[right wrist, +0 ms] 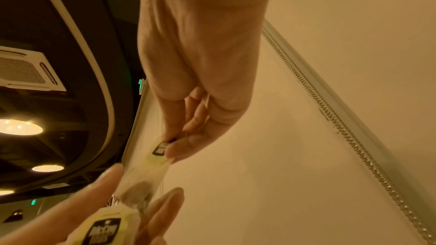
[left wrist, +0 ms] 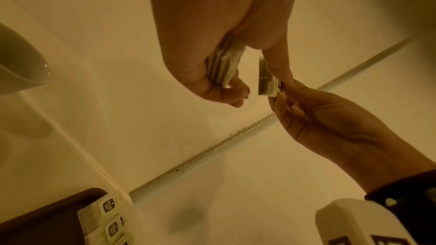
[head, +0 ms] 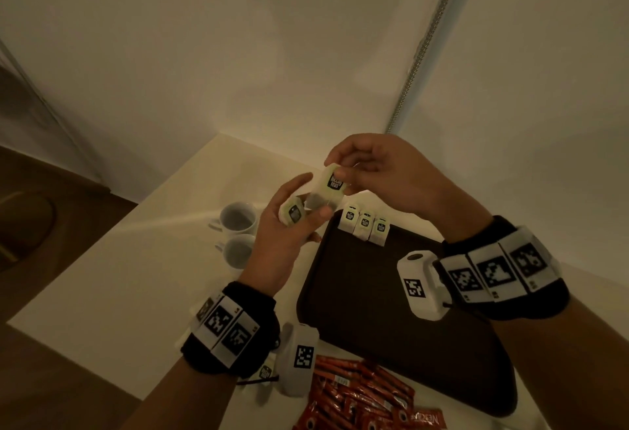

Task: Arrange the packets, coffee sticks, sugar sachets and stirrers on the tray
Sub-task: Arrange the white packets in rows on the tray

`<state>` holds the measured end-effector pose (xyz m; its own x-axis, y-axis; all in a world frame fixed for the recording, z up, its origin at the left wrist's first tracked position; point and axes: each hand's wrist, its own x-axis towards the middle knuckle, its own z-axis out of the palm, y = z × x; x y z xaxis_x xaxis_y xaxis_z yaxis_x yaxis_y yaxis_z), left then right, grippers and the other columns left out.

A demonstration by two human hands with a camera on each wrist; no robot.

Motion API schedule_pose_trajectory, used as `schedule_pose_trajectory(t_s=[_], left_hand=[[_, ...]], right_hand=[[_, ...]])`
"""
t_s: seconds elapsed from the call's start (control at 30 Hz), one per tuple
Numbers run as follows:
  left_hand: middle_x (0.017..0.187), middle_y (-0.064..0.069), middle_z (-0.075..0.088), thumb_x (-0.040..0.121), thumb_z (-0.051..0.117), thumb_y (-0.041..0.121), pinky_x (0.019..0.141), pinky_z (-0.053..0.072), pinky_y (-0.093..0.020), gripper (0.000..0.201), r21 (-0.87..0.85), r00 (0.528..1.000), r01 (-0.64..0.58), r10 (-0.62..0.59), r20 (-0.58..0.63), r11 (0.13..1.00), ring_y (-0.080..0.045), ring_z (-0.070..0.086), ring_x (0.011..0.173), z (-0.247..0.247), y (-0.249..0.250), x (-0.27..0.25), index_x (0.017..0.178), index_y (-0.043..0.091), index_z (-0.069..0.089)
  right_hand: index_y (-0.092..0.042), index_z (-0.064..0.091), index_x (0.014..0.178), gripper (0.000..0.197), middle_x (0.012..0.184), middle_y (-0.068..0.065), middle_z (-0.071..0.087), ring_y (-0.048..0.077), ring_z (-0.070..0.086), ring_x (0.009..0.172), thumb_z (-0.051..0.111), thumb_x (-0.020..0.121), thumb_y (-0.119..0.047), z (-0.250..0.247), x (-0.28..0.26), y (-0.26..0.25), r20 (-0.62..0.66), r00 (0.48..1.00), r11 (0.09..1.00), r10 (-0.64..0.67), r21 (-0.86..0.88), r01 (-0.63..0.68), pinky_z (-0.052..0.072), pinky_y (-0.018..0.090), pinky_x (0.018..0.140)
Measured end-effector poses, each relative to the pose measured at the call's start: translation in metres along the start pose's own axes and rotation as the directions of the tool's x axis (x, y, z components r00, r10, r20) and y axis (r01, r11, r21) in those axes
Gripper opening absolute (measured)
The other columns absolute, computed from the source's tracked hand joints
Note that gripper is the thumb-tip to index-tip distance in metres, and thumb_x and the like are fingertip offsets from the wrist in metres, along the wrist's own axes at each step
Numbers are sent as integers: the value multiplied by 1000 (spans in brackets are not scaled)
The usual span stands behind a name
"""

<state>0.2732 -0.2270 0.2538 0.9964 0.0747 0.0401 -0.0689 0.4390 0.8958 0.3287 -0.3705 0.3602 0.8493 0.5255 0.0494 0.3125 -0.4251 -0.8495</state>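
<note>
A pale worktop carries one dark brown tray, lying to the right of centre. Left of the tray stand two white cups, one behind the other. At the near edge, just in front of the tray, lies a heap of red coffee sticks, too jumbled to count; one shows mirrored lettering that looks like "NESCAFE", only partly legible. Three pale tea packets lie in a row, side by side and touching, in the tray's far left corner, each with a small black label too small to read.

Above the tray's far left corner, the right hand pinches the top of one more tea packet between thumb and fingertips; its black label seems to end in "teas". The left hand, palm up, grips a small stack of packets in its curled fingers, the count unclear, and its thumb touches the lower end of the pinched packet. No sugar sachets or stirrers can be made out.
</note>
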Motion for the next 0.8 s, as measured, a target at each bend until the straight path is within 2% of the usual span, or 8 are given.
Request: schedule_pose_trajectory(t_s=[0.07,0.23,0.4,0.5,0.6,0.67,0.73,0.8], left_hand=[[97,-2,69,69,77,20,58,50,-23,50,-23,1000,-17,16,-16,1000,-17,65,86,3,-2,1,115,26,58],[89,2,70,79,69,26,54,48,-22,19,-74,1000,6,-7,-15,997,-15,63,83,10,-8,3,96,22,64],[88,3,70,77,63,27,52,47,-21,25,-40,998,40,-42,-43,998,-11,63,76,12,-12,7,99,18,62],[94,1,71,79,62,31,57,51,-23,36,-106,988,111,-121,-100,988,-13,65,75,3,-14,14,113,21,59],[103,-6,70,86,54,39,61,55,-25,37,-276,956,206,-253,-147,939,-18,68,82,-12,-13,22,117,19,58],[102,-8,70,92,43,45,61,56,-25,40,-342,945,229,-293,-148,911,-20,69,83,-22,-12,28,115,17,59],[101,-8,71,96,35,49,61,56,-26,43,-353,941,236,-303,-148,905,-21,69,84,-30,-12,32,113,17,59],[99,-8,71,97,32,50,60,56,-27,45,-352,937,242,-312,-157,904,-22,70,83,-34,-13,35,112,17,59]], right_hand=[[-16,67,92,13,85,4,68,7,67,72,62,87,-5,-1,-2,2,-12,1000,1000,-17,16,17,52,15,66],[-21,69,87,7,83,-4,70,10,68,74,68,84,-14,-4,0,7,-59,997,995,-53,-86,48,54,19,66],[-30,68,84,9,78,-8,69,7,64,73,69,83,-20,-8,5,14,-64,989,982,-136,-138,126,47,12,68],[-28,69,84,9,73,-11,67,0,60,66,70,82,-20,-11,10,30,-88,989,985,-123,-130,111,43,8,67],[-18,71,90,10,73,-14,65,-9,57,63,71,81,-14,-14,18,69,-98,995,987,3,-161,-19,39,2,64],[-11,71,97,16,82,-8,68,-11,57,66,69,82,-8,-10,26,105,-62,988,965,141,-216,-152,39,-1,66],[-7,69,101,19,97,5,71,0,60,77,68,83,-6,-2,33,146,-23,962,922,274,-277,-269,41,4,72],[-7,68,103,19,104,9,69,14,62,90,67,84,-7,10,38,181,1,922,877,387,-308,-368,48,20,82]])
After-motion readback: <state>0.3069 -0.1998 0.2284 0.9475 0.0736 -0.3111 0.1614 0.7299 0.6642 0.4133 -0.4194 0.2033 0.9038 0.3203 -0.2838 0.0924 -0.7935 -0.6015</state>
